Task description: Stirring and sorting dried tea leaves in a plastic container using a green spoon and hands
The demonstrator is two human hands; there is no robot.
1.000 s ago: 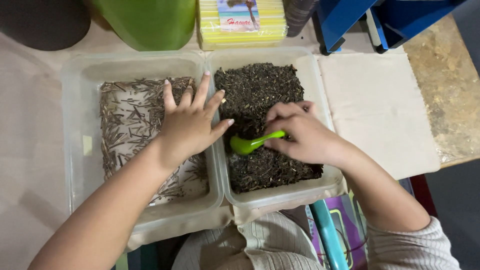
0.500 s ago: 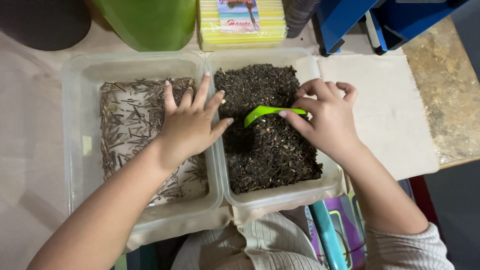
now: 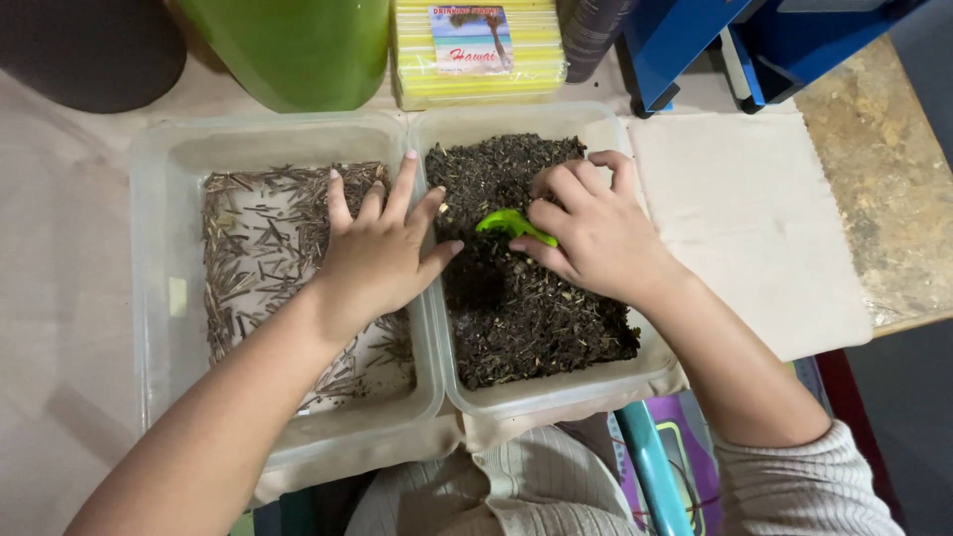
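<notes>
Right hand (image 3: 596, 233) shifted inward with green scoop (image 3: 513, 226) (gripped), left hand (image 3: 382, 248) flat

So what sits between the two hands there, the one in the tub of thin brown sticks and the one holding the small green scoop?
In the head view, only the tubs' adjoining clear plastic walls and dark crumbly material.

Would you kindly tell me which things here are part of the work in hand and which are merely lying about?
In use:
left hand
right hand
green scoop
tub of dark plant bits
tub of dry stalks

Lying about:
yellow box
green container
blue stand
beige cloth
</notes>
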